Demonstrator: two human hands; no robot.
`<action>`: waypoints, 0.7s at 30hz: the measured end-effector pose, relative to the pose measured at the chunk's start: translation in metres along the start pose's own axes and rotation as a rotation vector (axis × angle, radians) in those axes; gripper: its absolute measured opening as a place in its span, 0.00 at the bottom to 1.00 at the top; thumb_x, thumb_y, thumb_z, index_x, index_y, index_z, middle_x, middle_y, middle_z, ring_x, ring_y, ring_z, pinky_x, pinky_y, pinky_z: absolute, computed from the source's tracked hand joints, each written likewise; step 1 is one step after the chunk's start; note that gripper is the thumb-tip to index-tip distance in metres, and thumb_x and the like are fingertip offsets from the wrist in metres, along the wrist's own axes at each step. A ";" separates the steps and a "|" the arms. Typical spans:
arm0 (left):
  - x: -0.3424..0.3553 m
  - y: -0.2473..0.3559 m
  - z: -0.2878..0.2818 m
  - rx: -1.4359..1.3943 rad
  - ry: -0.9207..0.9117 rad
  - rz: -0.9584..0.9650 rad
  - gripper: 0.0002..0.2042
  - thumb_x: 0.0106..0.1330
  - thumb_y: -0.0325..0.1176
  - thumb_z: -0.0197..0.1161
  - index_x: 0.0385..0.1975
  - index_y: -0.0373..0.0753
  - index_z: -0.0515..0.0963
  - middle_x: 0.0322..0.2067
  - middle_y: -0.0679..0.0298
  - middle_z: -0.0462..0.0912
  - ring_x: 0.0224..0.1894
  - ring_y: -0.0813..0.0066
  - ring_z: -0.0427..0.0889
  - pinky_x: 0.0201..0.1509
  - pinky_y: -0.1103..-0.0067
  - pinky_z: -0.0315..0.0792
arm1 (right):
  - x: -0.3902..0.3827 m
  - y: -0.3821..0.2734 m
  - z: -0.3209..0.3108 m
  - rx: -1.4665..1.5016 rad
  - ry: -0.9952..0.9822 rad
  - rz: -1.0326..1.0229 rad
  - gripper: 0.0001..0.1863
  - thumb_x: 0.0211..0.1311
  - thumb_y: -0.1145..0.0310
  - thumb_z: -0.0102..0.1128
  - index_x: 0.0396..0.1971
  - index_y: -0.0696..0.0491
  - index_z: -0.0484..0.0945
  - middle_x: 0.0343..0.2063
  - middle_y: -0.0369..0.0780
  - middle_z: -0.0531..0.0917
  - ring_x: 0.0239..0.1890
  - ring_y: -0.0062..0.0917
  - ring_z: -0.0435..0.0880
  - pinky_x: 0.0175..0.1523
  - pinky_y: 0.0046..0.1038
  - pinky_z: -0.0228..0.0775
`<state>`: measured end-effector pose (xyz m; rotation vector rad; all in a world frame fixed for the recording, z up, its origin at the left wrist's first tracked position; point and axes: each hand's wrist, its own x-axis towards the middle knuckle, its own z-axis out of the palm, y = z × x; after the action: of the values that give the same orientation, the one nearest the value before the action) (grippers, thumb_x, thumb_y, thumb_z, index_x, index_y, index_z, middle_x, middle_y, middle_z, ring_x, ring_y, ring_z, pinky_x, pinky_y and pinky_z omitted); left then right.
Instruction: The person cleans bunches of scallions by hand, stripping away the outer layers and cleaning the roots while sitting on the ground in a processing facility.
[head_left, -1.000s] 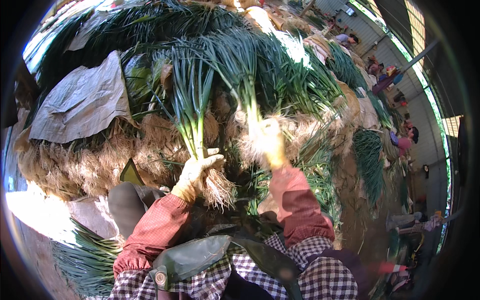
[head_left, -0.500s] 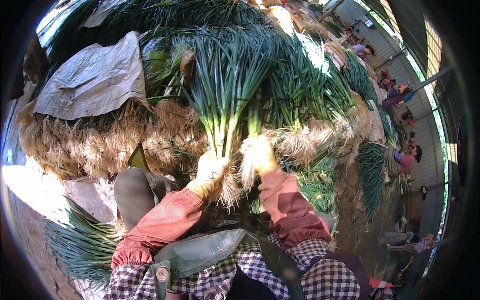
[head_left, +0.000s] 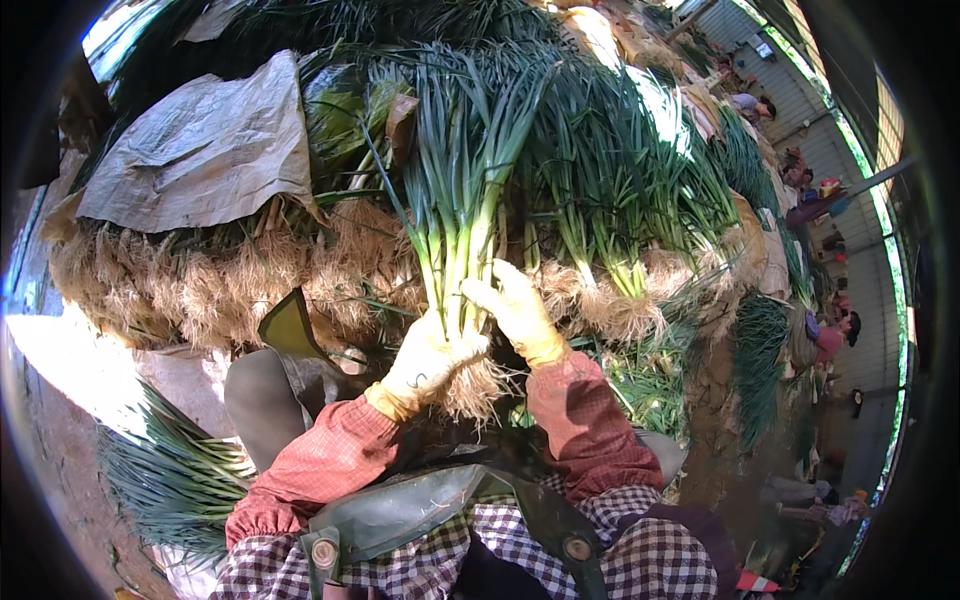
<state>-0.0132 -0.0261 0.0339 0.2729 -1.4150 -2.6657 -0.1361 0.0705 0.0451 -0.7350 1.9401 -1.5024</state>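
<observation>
My left hand [head_left: 432, 362], in a pale yellow glove, is closed round a bunch of green onions [head_left: 458, 230] just above its stringy roots. The leaves fan upward and the roots hang below my fingers. My right hand [head_left: 508, 315], gloved alike, has its fingers curled against the same white stems, a little higher and to the right. Behind both hands lies a long heap of green onions [head_left: 610, 170] with pale roots facing me. A crumpled pale woven sheet [head_left: 190, 150] covers its left part.
Loose onions [head_left: 170, 480] lie at the lower left and a leafy pile [head_left: 755, 360] at the right. My bent knee [head_left: 255, 400] is left of my forearms. Several workers, one in pink [head_left: 830, 340], are along the far right beside a metal wall [head_left: 862, 250]. An orange cone [head_left: 755, 582] stands lower right.
My hands have come together: the right hand's onions have joined the left hand's bunch, and the right hand now lies higher on its stems. The view has shifted slightly.
</observation>
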 end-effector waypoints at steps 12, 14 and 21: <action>-0.003 -0.015 -0.001 -0.449 0.142 -0.207 0.13 0.56 0.20 0.56 0.42 0.31 0.71 0.34 0.59 0.78 0.31 0.73 0.79 0.31 0.80 0.75 | 0.026 0.076 -0.004 1.095 -0.051 0.470 0.11 0.60 0.61 0.51 0.36 0.51 0.76 0.29 0.37 0.81 0.27 0.22 0.80 0.29 0.24 0.75; -0.006 -0.020 -0.011 -0.441 0.164 -0.199 0.12 0.56 0.20 0.56 0.41 0.32 0.72 0.32 0.60 0.79 0.30 0.72 0.79 0.31 0.79 0.75 | 0.022 0.065 0.008 1.083 -0.003 0.377 0.10 0.60 0.65 0.51 0.37 0.52 0.76 0.30 0.37 0.81 0.30 0.21 0.80 0.32 0.25 0.75; -0.005 -0.030 -0.002 -0.366 0.166 -0.253 0.10 0.54 0.19 0.57 0.37 0.31 0.73 0.31 0.59 0.79 0.33 0.71 0.79 0.36 0.78 0.75 | 0.004 0.047 0.010 1.392 0.015 0.316 0.13 0.61 0.63 0.44 0.36 0.56 0.74 0.30 0.41 0.79 0.30 0.28 0.79 0.35 0.28 0.74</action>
<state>-0.0081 -0.0098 0.0081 0.6537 -0.8737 -2.9484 -0.1354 0.0709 -0.0032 0.2055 0.5680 -2.0812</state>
